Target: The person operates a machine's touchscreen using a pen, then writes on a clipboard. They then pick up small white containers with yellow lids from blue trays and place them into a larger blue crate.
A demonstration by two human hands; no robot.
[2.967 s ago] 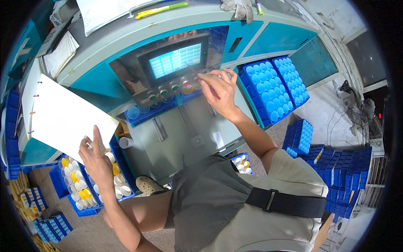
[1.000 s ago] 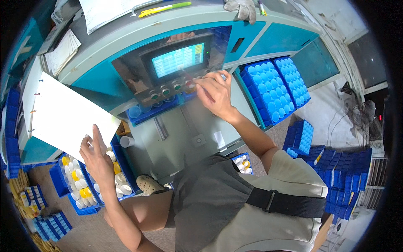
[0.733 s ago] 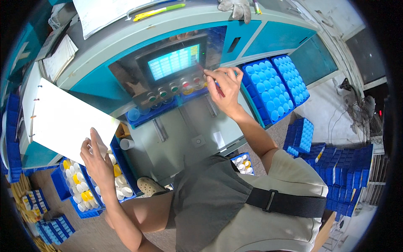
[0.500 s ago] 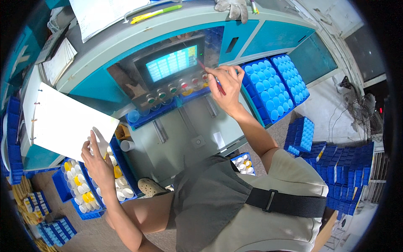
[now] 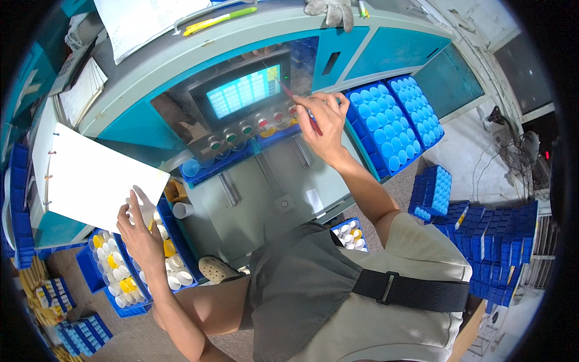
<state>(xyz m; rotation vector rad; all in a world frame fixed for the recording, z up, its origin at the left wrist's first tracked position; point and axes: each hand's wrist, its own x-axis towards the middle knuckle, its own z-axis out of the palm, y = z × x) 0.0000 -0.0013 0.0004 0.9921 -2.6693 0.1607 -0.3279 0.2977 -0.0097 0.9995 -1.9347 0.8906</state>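
My right hand (image 5: pixel 322 125) grips a thin red pen (image 5: pixel 300 107) and points its tip at the lit screen (image 5: pixel 243 92) of a teal and grey machine. A row of round coloured buttons (image 5: pixel 248 128) runs just below the screen, left of the hand. My left hand (image 5: pixel 140 230) holds the lower corner of a white sheet in a ring binder (image 5: pixel 90 178), low on the left. Under that hand lies a blue tray of white and yellow capped vials (image 5: pixel 120 274).
Two blue racks with round holes (image 5: pixel 389 120) lean at the machine's right. Stacks of blue trays (image 5: pixel 491 235) fill the floor at right. Papers (image 5: pixel 145 21) and a yellow-green pen (image 5: pixel 220 19) lie on the machine top. A small blue vial box (image 5: pixel 348 232) sits by my knee.
My right hand rose from the row of buttons up toward the screen, bringing the pen tip onto it. The left hand and sheet stayed nearly still.
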